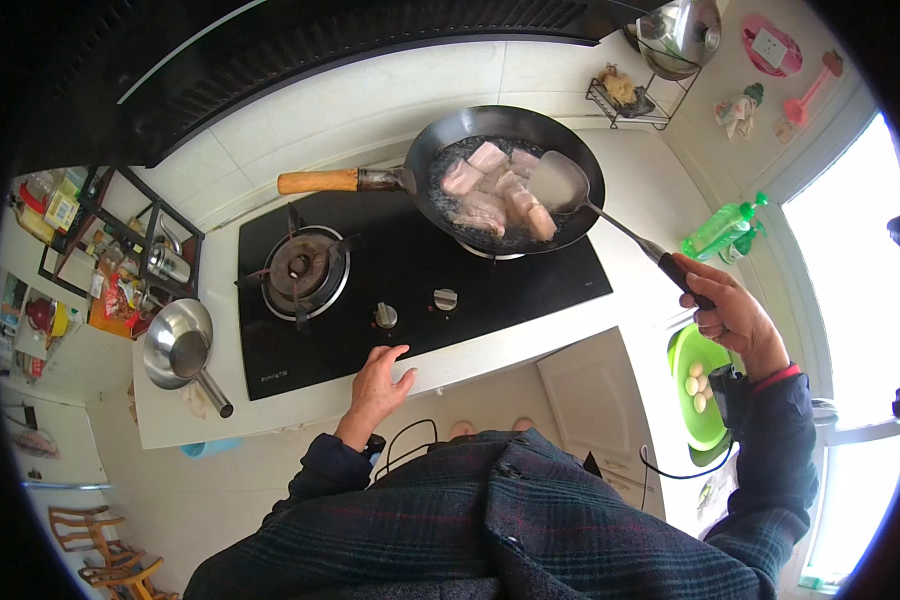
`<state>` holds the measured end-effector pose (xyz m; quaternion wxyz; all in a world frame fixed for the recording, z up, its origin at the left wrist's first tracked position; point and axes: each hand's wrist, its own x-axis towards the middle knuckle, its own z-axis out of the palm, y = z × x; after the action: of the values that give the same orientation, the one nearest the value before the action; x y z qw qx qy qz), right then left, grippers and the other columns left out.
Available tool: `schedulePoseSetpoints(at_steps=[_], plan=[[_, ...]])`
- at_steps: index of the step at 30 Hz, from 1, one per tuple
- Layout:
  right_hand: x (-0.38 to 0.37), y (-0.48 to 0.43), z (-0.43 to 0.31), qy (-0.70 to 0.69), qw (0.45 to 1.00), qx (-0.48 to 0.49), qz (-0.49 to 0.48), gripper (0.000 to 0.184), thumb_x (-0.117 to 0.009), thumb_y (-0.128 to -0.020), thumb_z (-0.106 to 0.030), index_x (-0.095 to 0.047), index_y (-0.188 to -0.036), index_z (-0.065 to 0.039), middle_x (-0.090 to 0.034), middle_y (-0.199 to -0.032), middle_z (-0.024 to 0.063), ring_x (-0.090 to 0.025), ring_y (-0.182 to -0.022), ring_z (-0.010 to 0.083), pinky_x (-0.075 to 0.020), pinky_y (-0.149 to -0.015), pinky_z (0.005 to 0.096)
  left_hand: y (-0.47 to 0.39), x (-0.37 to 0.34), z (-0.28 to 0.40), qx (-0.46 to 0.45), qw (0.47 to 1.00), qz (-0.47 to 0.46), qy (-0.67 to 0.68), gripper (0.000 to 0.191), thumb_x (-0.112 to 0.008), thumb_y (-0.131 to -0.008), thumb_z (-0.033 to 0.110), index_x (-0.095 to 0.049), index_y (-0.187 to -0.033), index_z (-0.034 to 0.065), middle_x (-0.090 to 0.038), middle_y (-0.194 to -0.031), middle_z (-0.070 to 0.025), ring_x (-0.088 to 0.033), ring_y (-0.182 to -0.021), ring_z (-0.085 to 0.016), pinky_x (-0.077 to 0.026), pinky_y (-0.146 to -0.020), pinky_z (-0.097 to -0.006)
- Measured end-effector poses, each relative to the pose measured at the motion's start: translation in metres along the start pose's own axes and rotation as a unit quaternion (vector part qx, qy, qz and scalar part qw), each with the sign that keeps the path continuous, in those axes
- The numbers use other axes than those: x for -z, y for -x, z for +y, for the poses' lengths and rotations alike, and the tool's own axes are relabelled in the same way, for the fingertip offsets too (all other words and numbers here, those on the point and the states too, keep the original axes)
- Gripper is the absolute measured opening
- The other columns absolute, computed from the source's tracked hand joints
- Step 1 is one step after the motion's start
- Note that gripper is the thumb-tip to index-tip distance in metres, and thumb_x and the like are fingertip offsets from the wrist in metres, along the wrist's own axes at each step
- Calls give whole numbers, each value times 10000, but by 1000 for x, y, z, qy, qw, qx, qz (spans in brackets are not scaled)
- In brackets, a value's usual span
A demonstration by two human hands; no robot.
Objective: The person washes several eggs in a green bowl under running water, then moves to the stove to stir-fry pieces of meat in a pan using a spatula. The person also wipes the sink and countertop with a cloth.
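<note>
My right hand (731, 311) grips the dark handle of a metal wok spatula (630, 232). The spatula's broad blade rests among several chunks of pale, fatty meat (487, 187), seemingly pork, in bubbling liquid. They lie in a dark wok (480, 120) on the right burner, its wooden handle (319, 181) pointing left. My left hand (379, 386) holds nothing; its fingers are apart at the front edge of the black glass gas hob (390, 285), just below the left control knob (386, 315).
An uncovered left burner (298, 266) has metal pan supports. A steel ladle-like pan (187, 345) stands at the counter's left, beside a rack (120, 217) of jars. On the right are green pump bottles (724, 229) and a green basin (694, 375) with several eggs. A range hood (285, 82) hangs above.
</note>
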<state>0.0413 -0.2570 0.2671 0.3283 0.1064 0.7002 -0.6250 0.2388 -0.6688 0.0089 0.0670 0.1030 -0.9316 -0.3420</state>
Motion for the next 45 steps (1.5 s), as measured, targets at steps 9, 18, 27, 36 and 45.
schedulePoseSetpoints(at_steps=[9, 18, 27, 36, 45], plan=[[-29, 22, 8, 210, 973, 98, 6, 484, -479, -982, -111, -438, -1464, -136, -484, -784, -28, -344, -529, 20, -288, -452, 169, -1, -2, 10, 58, 997, -51, 12, 441, -712, -816, 272, -613, -1222, 130, -594, -1175, -115, -611, -1057, -322, -518, -865, -396], [-34, 31, 13, 324, 922, 205, 56, 500, -557, -934, -86, -477, -1427, -63, -513, -793, -21, -468, -701, 76, -421, -642, 224, 3, -1, 9, 71, 996, -59, 1, 456, -699, -822, 286, -608, -1242, 133, -583, -1216, -122, -603, -1087, -324, -510, -894, -403], [-35, 34, 27, 358, 894, 264, 45, 488, -568, -920, -57, -489, -1400, -29, -577, -861, 30, -509, -793, 113, -457, -772, 260, 5, 1, 12, 46, 998, -40, -1, 446, -708, -816, 266, -610, -1228, 124, -595, -1172, -126, -609, -1060, -333, -510, -878, -407], [-32, 41, 29, 421, 848, 320, 27, 465, -594, -882, -32, -546, -1345, -41, -683, -971, 169, -637, -850, 218, -494, -819, 319, 4, -4, 11, 22, 999, -29, -13, 431, -710, -811, 249, -614, -1209, 111, -597, -1156, -128, -614, -1040, -334, -513, -868, -402], [-37, 35, 35, 626, 693, 324, 153, 478, -634, -851, -91, -598, -1311, -218, -601, -799, 129, -620, -701, 337, -490, -651, 443, 1, -6, 13, 40, 999, -33, 11, 439, -715, -802, 241, -615, -1212, 115, -601, -1143, -129, -611, -1041, -333, -518, -854, -401]])
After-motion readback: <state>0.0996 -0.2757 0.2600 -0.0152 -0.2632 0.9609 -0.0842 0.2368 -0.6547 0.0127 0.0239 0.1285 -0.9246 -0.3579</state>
